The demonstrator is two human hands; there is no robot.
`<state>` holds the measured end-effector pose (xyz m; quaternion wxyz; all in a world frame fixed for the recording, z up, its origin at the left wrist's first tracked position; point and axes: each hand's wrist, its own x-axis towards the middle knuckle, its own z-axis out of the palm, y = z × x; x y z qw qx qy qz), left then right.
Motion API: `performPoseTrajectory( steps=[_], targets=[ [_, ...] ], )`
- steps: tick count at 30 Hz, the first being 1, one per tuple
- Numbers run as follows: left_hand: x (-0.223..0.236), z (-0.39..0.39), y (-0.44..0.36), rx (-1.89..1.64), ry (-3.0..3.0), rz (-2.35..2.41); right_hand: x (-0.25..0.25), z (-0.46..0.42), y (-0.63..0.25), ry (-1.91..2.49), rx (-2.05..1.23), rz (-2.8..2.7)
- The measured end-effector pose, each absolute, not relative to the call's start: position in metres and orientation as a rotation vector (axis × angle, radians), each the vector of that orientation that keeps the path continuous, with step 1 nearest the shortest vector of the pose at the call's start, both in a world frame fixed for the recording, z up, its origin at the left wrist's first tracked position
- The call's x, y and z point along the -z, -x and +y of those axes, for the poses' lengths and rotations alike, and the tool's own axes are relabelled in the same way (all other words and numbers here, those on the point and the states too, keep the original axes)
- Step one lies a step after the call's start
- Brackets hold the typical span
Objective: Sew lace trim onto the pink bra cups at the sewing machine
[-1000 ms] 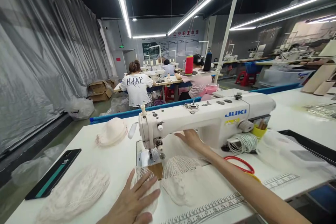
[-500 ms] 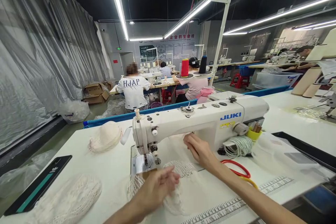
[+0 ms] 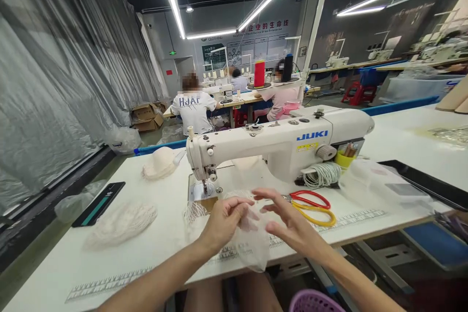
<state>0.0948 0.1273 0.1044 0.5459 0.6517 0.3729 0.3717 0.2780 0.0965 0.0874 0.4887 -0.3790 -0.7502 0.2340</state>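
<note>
My left hand (image 3: pixel 224 220) is in front of the sewing machine (image 3: pixel 243 148), thumb and fingers pinched on a sheer white piece of fabric (image 3: pixel 255 249). The fabric hangs down over the table's front edge. To its right, my right hand (image 3: pixel 294 226) has its fingers and thumb apart, its fingertips close to the fabric; whether they touch it I cannot tell. A white lace piece (image 3: pixel 195 213) lies below the needle area, partly behind my left hand. Scissors (image 3: pixel 313 215) with one red and one yellow handle lie beyond my right hand.
White lace piles (image 3: pixel 124 222) and a stack of cream cup-shaped pieces (image 3: pixel 161 163) lie on the left, near a black-and-teal case (image 3: pixel 100 204). Right of the machine are coiled cord (image 3: pixel 321 175), a yellow cup (image 3: pixel 344 160) and a clear plastic bag (image 3: pixel 383 187). Other people sit ahead.
My right hand has come back from under the machine arm towards my left hand, its fingers now spread. My left hand has closed on the sheer fabric. The view has shifted.
</note>
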Motion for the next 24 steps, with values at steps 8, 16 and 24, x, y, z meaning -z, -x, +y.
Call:
performPoseTrajectory(
  steps=[8, 16, 24],
  targets=[
    [-0.111, 0.090, -0.047, -0.946, -2.089, 1.109, -0.090, 0.077, -0.237, 1.132, -0.594, -1.931],
    [-0.110, 0.073, -0.033, -0.599, -1.531, 0.889, -0.100, 0.064, -0.226, 1.066, -0.577, -2.027],
    [-0.092, 0.062, -0.022, -0.501, -1.401, 0.928, -0.073, 0.045, -0.227, 1.287, -0.334, -2.093]
  ],
)
